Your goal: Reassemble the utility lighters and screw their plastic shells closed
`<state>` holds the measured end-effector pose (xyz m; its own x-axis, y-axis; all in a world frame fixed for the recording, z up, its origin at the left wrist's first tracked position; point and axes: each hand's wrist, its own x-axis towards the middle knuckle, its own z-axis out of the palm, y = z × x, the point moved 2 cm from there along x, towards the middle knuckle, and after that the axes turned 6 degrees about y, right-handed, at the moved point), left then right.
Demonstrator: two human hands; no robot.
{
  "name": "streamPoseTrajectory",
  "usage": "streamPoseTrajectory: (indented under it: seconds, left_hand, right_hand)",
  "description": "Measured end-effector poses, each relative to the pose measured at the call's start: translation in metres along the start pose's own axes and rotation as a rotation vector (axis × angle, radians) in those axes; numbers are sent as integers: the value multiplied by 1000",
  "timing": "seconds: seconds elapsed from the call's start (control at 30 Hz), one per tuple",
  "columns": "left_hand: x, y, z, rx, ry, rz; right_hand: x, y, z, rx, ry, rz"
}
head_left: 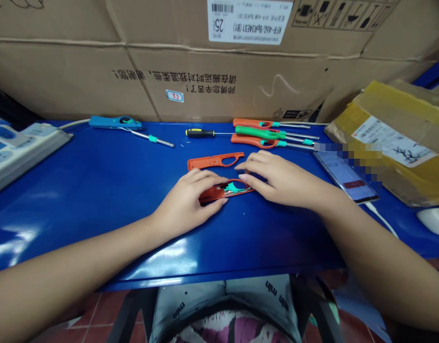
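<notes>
One blue table (79, 190): spreading under both hands, the clock centring on the filled orange shell half (211, 194).
Carton (190, 62): standing at twelve o'clock along the far edge, its printing showing upside down.
Yellow-taped parcel (412, 174): lying between two and three o'clock.
Power strip (29, 147): resting between nine and ten.
Left hand (190, 197): holding the filled orange shell half at nine, narrowly, between thumb and fingers.
Right hand (276, 176): bending its fingers at the other end, between two and three, thumb and index tips standing slightly apart; whether they are pinching anything, I cannot tell.
Phone (348, 181): lying at three, a white cable (382, 219) running from its near end.
Orange lighters (251, 139): two are lying at one, pointing toward three.
Green lighter (257, 132): lying between them, pointing likewise.
Blue lighter (112, 123): lying at ten.
Screwdriver (199, 133): lying at eleven, pointing toward three.
Loose orange shell half (205, 163): lying near the filled one, between eleven and twelve.
Green piece (233, 187): sitting inside the filled orange shell half.
Tiny pale slivers (183, 144): lying between ten and eleven.
</notes>
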<state>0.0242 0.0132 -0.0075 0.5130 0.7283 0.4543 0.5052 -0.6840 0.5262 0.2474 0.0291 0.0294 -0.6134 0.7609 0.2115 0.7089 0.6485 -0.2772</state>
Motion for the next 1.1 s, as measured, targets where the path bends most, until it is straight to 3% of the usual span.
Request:
streamPoseTrajectory:
  seconds: [0.2,0.37,0.63,1.1]
  left_hand:
    - [0,4,-4,-30,20,-5]
    - [1,3,-3,-12,13,85]
    - [0,0,-1,34,7,125]
    - [1,3,-3,6,13,114]
  right_hand:
    - [-3,5,-7,91,-29,-41]
    - [-2,8,-3,115,-72,-61]
    - [0,5,0,208,-104,72]
    - [0,11,-2,226,-106,49]
